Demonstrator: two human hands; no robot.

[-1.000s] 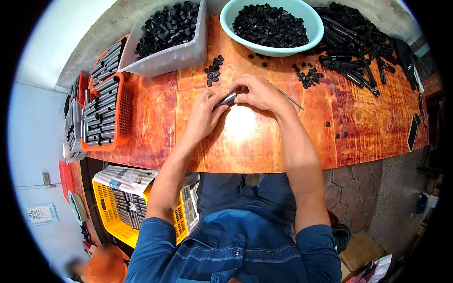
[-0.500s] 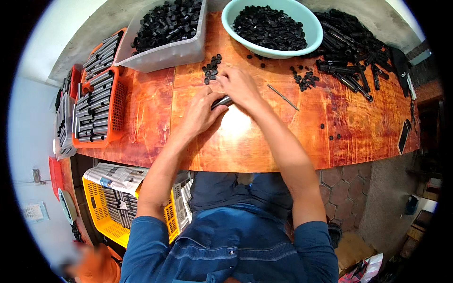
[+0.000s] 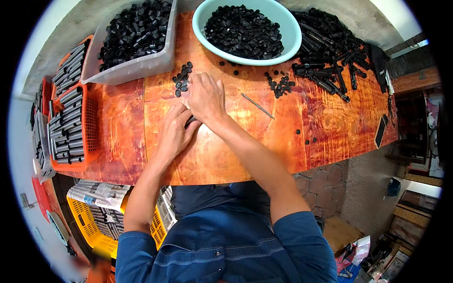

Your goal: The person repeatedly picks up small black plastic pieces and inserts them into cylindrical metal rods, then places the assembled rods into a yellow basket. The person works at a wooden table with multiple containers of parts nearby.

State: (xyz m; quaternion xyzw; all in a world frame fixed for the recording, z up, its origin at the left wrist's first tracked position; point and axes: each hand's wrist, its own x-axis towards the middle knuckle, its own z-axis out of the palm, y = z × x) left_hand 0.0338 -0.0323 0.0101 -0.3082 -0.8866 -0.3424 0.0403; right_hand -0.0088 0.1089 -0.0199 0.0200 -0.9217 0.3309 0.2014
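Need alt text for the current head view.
Person's left hand holds a mostly hidden dark piece over a wooden table, right hand close beside it, near loose black parts. Beyond stand a translucent bin and a pale teal bowl, both holding many black components; at left, an orange basket holds tubes.

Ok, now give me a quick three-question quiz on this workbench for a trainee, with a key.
1. Which hand visibly grips the dark tube?
2. True or false: the thin metal rod lies on the table, apart from the right hand.
3. Fill in: the pale blue bowl holds small ____ pieces.

Key: 1. The left hand. 2. True. 3. Black.
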